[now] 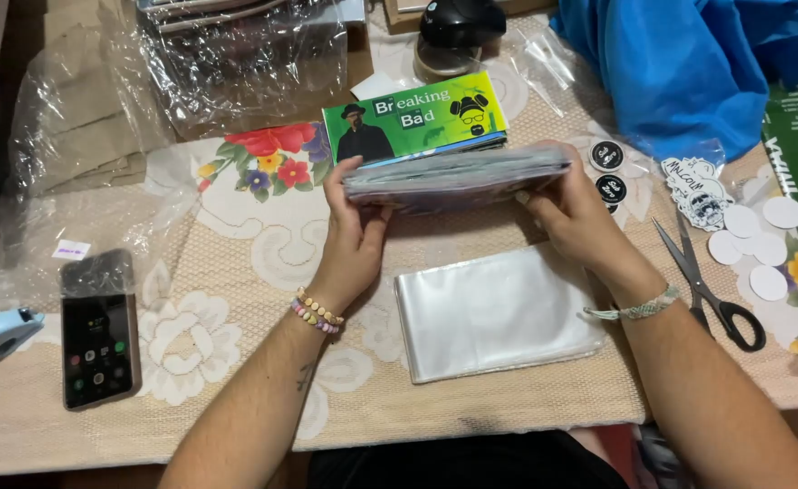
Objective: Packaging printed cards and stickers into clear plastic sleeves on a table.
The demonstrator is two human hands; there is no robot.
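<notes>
Hands (354, 231) (576, 217) — grip on stack (458, 177)

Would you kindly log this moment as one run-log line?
left hand: grips left end of stack of sleeved cards | right hand: grips right end | stack: lifted off table | clear sleeves: flat below

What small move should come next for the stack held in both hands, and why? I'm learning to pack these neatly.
Probably tap the flat grey stack of sleeved items down on the floral tablecloth to square its edges. The left hand and right hand pinch its two ends, holding it above the table, and its layers look slightly uneven. The pile of clear plastic sleeves lies just below.
</notes>
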